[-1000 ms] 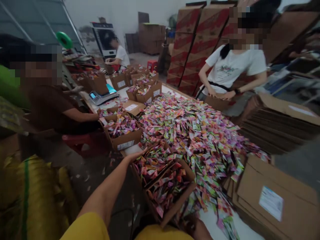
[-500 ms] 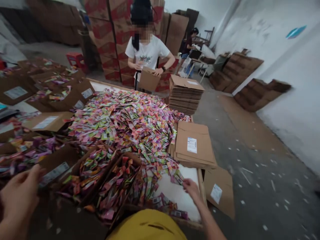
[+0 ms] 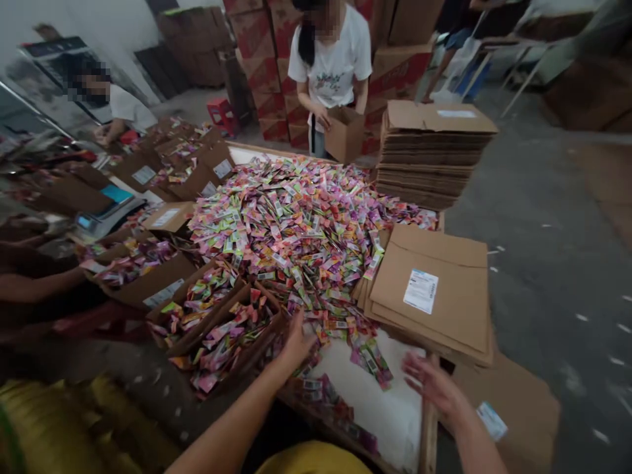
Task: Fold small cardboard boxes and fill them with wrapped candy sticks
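My left hand (image 3: 296, 345) is at the near edge of a big heap of small colourful wrapped packets (image 3: 296, 230), just right of a filled carton (image 3: 279, 322). Its fingers are stretched out, and I see nothing held in them. Over the right edge of the white tabletop (image 3: 390, 408), my right hand (image 3: 432, 382) has its fingers spread, with nothing in it. Between the hands lie a few loose packets (image 3: 370, 359). A stack of flattened cardboard boxes (image 3: 449, 289) with a white label (image 3: 421, 291) sits just beyond my right hand.
Packet-filled cartons (image 3: 162, 283) line the left side, with a scale (image 3: 111, 214) behind. Across the table a person (image 3: 330, 72) holds an unfolded box (image 3: 345, 135) beside a tall cardboard stack (image 3: 429, 158). Other people are at the left. A flattened box (image 3: 523, 408) lies low at right.
My view has swung left and down. My left hand has come from the far-left cartons to the heap's near edge. My right hand has left the packets and opened. The person opposite has opened out a box.
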### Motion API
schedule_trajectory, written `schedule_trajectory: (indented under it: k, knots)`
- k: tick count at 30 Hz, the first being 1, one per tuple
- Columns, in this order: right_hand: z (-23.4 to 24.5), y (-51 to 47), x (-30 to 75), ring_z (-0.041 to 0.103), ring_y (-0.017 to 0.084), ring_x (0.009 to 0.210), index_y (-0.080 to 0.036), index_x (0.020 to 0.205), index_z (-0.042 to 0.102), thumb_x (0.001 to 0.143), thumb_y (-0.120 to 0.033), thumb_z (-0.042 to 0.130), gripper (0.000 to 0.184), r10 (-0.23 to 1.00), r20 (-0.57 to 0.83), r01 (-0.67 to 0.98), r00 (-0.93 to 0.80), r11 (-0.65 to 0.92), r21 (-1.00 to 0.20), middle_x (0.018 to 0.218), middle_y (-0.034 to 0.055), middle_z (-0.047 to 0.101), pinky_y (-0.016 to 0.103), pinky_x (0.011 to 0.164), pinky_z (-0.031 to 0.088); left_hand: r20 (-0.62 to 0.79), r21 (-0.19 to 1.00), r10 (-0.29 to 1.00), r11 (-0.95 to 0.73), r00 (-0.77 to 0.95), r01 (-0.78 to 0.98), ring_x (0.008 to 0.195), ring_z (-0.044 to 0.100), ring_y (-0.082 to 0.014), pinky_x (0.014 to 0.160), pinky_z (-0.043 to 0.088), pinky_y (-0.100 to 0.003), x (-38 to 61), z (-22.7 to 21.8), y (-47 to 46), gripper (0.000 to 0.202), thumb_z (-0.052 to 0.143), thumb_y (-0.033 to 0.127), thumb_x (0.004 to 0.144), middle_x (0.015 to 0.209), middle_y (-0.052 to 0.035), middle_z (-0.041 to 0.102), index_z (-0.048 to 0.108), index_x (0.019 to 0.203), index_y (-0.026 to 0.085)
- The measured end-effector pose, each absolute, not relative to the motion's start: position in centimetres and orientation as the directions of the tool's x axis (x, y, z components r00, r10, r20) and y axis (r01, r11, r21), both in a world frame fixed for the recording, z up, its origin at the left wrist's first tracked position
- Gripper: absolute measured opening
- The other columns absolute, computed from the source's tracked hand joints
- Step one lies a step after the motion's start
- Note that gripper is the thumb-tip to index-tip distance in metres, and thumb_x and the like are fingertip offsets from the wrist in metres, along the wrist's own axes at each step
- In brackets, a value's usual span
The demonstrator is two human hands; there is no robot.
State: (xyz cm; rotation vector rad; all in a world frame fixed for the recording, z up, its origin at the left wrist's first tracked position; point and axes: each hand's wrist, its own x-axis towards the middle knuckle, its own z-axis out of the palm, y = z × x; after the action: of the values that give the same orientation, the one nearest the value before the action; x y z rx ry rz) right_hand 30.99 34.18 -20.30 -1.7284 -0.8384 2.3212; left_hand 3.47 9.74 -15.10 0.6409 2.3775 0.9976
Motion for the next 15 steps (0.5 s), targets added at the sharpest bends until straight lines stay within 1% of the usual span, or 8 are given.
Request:
schedule_trajectory:
  k: [2, 4, 6, 7, 10, 12, 14, 15]
  knots:
    - [-21.7, 31.9, 30.8, 0.068, 0.026, 0.087, -0.024, 0.1, 0.063, 0.053, -0.037, 0.084, 0.053, 0.413, -0.849, 0.343, -0.328, -0.786, -0.515, 0.098, 0.0092, 0.071, 0.036, 0.067, 0.053, -0.117, 0.656, 0.454, 0.703, -0.883, 0.275, 0.147, 0.017, -0.0315, 0.117, 0.025, -0.045, 0.1, -15.3, 13.8, 0.086, 0.064, 0.021, 0.076, 0.158, -0.0224, 0.018, 0.022, 0.15, 0.012]
    - [-23.1, 29.7, 30.4, 0.068, 0.028, 0.095, -0.03, 0.112, 0.058, 0.051, -0.046, 0.085, 0.068, 0.404, -0.856, 0.359, -0.323, -0.784, -0.506, 0.104, 0.0076, 0.071, 0.037, 0.068, 0.053, -0.073, 0.559, 0.268, 0.809, -0.961, 0.183, 0.146, 0.012, -0.0426, 0.11, 0.029, -0.059, -3.4, -15.4, 17.2, 0.094, 0.071, 0.029, 0.072, 0.159, -0.0248, 0.005, 0.02, 0.151, 0.016]
    - [-24.3, 28.2, 29.2, 0.068, 0.029, 0.1, -0.035, 0.119, 0.053, 0.05, -0.051, 0.085, 0.078, 0.337, -0.851, 0.266, -0.402, -0.846, -0.461, 0.106, 0.0056, 0.072, 0.04, 0.074, 0.054, -0.108, 0.463, 0.104, 0.885, -0.989, 0.042, 0.141, 0.013, -0.0528, 0.099, 0.032, -0.07, -5.9, -16.2, 19.2, 0.095, 0.077, 0.039, 0.065, 0.158, -0.0269, 0.004, 0.031, 0.147, 0.018]
    - [-24.7, 27.8, 28.0, 0.067, 0.029, 0.103, -0.036, 0.121, 0.051, 0.051, -0.052, 0.085, 0.08, 0.297, -0.836, 0.21, -0.462, -0.879, -0.428, 0.108, 0.0045, 0.072, 0.042, 0.079, 0.054, -0.134, 0.417, 0.08, 0.909, -0.988, 0.017, 0.139, 0.015, -0.0558, 0.095, 0.032, -0.074, -6.4, -17.1, 19.6, 0.089, 0.077, 0.042, 0.064, 0.158, -0.0273, 0.007, 0.04, 0.141, 0.018]
    - [-24.5, 27.1, 21.9, 0.066, 0.027, 0.105, -0.034, 0.116, 0.054, 0.057, -0.052, 0.084, 0.068, 0.225, -0.752, 0.119, -0.619, -0.92, -0.373, 0.109, 0.0017, 0.072, 0.043, 0.084, 0.054, -0.203, 0.36, 0.273, 0.914, -0.94, 0.188, 0.135, 0.026, -0.0524, 0.098, 0.031, -0.072, -5.1, -20.2, 19.0, 0.053, 0.069, 0.04, 0.071, 0.15, -0.025, 0.033, 0.063, 0.117, 0.014]
    - [-23.4, 26.6, 16.1, 0.07, 0.025, 0.091, -0.028, 0.105, 0.061, 0.059, -0.056, 0.081, 0.057, 0.199, -0.718, 0.132, -0.667, -0.917, -0.377, 0.099, 0.002, 0.074, 0.037, 0.074, 0.056, -0.253, 0.407, 0.421, 0.863, -0.871, 0.299, 0.128, 0.043, -0.0416, 0.104, 0.035, -0.058, -2.7, -21.5, 18.0, 0.037, 0.067, 0.032, 0.073, 0.131, -0.0196, 0.056, 0.069, 0.106, 0.016]
    - [-21.5, 26.3, 10.2, 0.07, 0.023, 0.075, -0.022, 0.097, 0.064, 0.059, -0.058, 0.079, 0.054, 0.155, -0.705, 0.189, -0.692, -0.904, -0.384, 0.083, 0.0032, 0.074, 0.031, 0.062, 0.054, -0.284, 0.46, 0.475, 0.83, -0.833, 0.316, 0.12, 0.053, -0.0304, 0.104, 0.041, -0.043, -0.4, -21.6, 17.3, 0.038, 0.064, 0.025, 0.074, 0.119, -0.0125, 0.065, 0.067, 0.112, 0.02]
    - [-20.3, 26.4, 7.5, 0.069, 0.022, 0.071, -0.02, 0.095, 0.065, 0.058, -0.056, 0.079, 0.053, 0.142, -0.688, 0.217, -0.711, -0.888, -0.407, 0.077, 0.0034, 0.073, 0.029, 0.057, 0.053, -0.271, 0.497, 0.479, 0.812, -0.835, 0.305, 0.119, 0.054, -0.0272, 0.103, 0.043, -0.04, 0.4, -21.1, 17.2, 0.042, 0.06, 0.023, 0.078, 0.121, -0.0107, 0.065, 0.063, 0.12, 0.022]
